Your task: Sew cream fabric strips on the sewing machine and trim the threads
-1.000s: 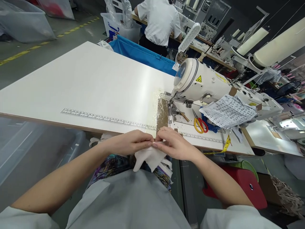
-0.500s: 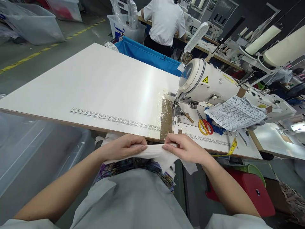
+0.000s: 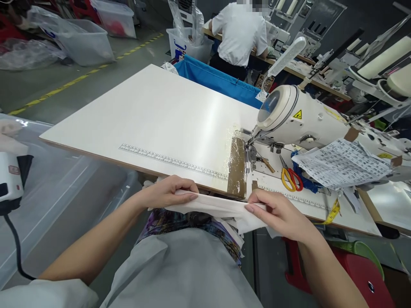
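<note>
A folded strip of white fabric (image 3: pixel 218 205) is stretched level between my two hands, just in front of the near edge of the white work table (image 3: pixel 154 115). My left hand (image 3: pixel 168 192) pinches its left end, thumb on top. My right hand (image 3: pixel 279 214) pinches the right end, with loose fabric hanging below it over my lap. A printed ruler strip (image 3: pixel 173 161) runs along the table edge right above the fabric. The white sewing machine (image 3: pixel 302 117) stands to the right of my hands.
Red-and-yellow scissors (image 3: pixel 290 177), a printed sheet (image 3: pixel 340 162) and a yellow tape measure (image 3: pixel 332 211) lie by the machine. A blue fabric bin (image 3: pixel 218 81) stands behind the table, where another person in a white shirt (image 3: pixel 239 32) works. Clear plastic bins sit at the left; a red stool (image 3: pixel 362 273) is at the right.
My hands have drawn apart, pulling the bunched white fabric out into a long taut strip. The view has shifted left, bringing a white device with a black cord into sight.
</note>
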Motion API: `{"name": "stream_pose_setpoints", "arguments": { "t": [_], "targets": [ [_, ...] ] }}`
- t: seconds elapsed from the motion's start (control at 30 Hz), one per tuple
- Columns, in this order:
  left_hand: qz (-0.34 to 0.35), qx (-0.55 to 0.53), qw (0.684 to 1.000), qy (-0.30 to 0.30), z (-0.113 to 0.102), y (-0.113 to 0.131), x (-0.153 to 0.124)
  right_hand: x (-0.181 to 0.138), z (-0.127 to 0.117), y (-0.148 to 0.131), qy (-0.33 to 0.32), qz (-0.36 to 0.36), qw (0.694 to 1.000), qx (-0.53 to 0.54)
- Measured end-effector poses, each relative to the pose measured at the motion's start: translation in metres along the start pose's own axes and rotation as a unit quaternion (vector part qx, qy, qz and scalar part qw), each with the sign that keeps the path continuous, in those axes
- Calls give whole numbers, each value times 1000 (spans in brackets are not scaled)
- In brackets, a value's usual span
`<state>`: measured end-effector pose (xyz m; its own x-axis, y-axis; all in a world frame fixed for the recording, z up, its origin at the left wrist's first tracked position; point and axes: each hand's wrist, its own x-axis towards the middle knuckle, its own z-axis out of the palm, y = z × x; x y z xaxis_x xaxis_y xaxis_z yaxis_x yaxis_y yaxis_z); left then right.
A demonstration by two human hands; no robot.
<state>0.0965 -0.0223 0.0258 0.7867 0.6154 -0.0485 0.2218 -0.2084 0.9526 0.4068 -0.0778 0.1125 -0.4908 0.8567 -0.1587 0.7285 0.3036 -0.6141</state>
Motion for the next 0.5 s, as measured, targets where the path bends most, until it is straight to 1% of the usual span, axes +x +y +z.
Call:
{"name": "stream_pose_setpoints", "arguments": {
  "t": [0.13, 0.33, 0.43, 0.5],
  "targets": [
    [-3, -12, 1000, 18, -2, -4, -2, -10, 0, 5, 9, 6, 1000, 1],
    [-18, -51, 997, 55, 1, -13, -1, -26, 0, 11, 24, 26, 999, -11],
    [-26, -99, 991, 92, 5, -18, 0, -34, 2, 13, 43, 26, 998, -22],
    [-31, -134, 982, 126, 10, -19, 1, -39, 6, 15, 63, 21, 997, -31]
  ]
}}
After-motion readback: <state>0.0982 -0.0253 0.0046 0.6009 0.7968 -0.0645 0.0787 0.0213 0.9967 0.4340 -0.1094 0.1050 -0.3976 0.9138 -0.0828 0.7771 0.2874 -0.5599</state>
